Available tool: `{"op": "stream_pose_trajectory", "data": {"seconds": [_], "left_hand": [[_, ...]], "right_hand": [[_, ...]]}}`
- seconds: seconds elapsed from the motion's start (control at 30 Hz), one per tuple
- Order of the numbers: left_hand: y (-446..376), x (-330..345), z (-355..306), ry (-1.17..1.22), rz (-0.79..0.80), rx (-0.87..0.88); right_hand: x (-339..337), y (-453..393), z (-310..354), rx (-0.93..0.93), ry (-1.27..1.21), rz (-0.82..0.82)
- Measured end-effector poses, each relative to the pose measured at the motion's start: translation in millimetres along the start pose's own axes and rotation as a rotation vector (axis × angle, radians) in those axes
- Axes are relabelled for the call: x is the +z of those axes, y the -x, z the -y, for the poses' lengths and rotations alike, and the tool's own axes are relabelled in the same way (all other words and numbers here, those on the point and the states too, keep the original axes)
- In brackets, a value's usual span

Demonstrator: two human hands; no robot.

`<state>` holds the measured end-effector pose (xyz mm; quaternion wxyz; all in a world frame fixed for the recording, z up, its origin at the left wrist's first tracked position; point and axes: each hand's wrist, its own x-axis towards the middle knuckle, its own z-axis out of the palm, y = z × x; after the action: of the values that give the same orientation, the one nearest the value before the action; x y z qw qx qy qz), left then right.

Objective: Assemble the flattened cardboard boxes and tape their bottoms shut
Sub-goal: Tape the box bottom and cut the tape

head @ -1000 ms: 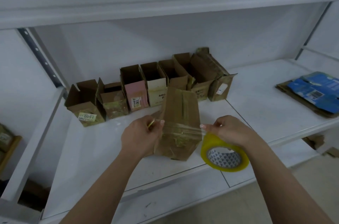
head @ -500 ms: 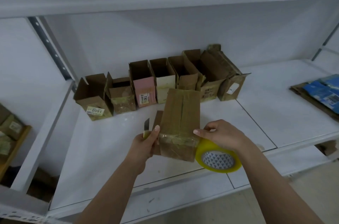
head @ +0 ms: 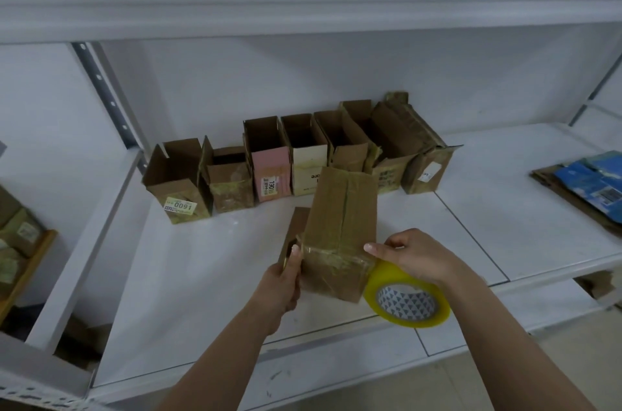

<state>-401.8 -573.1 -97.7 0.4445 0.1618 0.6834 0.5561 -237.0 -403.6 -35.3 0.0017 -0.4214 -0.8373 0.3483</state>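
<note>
Reaching in from the near edge, both forearms angle toward the middle of the white shelf (head: 471,235). The left hand (head: 281,279) stands thumb-up against the left side of a small cardboard box (head: 340,235), its thumb pressed on the taped corner; something thin and yellowish sits between the fingers, though what it is cannot be told. The right hand (head: 414,255) curls over the top of a yellow tape roll (head: 409,299), gripping it, with the forefinger stretched out to the box's right edge.

The box lies between the two hands, tilted back with its closed bottom facing up and toward the camera. A strip of clear tape runs across its near end from the left thumb to the roll, which touches the box's near right corner. A seam runs lengthwise down the bottom panel, and a loose flap shows at the left behind the left hand.

Farther back, a row of assembled boxes (head: 303,161) stands open-topped along the wall. At the far right lies a flattened pile of cardboard with a blue sheet (head: 589,181) on top.
</note>
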Motion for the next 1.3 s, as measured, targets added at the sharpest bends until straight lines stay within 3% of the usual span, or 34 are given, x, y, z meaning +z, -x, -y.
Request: {"op": "stream_pose_trajectory", "data": {"seconds": [0.13,0.23,0.3,0.43,0.53,0.6,0.73,0.83,0.9,1.0,1.07,1.17,1.3], "left_hand": [[-3,-18,-13,0.006,-0.064,0.026],[0,-30,-45,-0.075,-0.174,0.216],[8,-22,-74,-0.095,-0.066,0.353],[13,20,-111,-0.277,0.343,0.49],[1,43,-107,-0.408,0.471,0.437],[-9,45,-97,-0.445,0.433,0.415],[-14,42,-90,-0.46,0.37,0.5],[-16,40,-88,-0.461,0.362,0.534],[-18,37,-87,-0.455,0.385,0.537],[-18,34,-88,-0.491,0.417,0.52],[-15,34,-91,-0.544,0.477,0.506],[-11,37,-96,-0.706,0.587,0.471],[-2,45,-105,-1.075,0.589,0.542]], "right_hand": [[0,-2,2,0.008,0.013,0.011],[0,0,2,0.012,0.009,0.009],[0,0,3,0.01,0.011,0.009],[-1,0,4,0.008,0.003,0.015],[-2,-1,2,-0.004,0.005,0.04],[-3,0,2,-0.019,-0.008,0.055],[-16,8,-4,-0.032,-0.341,0.206],[-23,14,-20,-0.055,-0.433,0.242],[-22,16,-26,-0.039,-0.362,0.171],[-18,11,-36,0.02,-0.031,0.035],[-19,12,-38,0.006,-0.034,0.044],[-27,24,-37,-0.037,-0.198,0.133],[-30,33,-37,-0.01,-0.297,0.142]]}}
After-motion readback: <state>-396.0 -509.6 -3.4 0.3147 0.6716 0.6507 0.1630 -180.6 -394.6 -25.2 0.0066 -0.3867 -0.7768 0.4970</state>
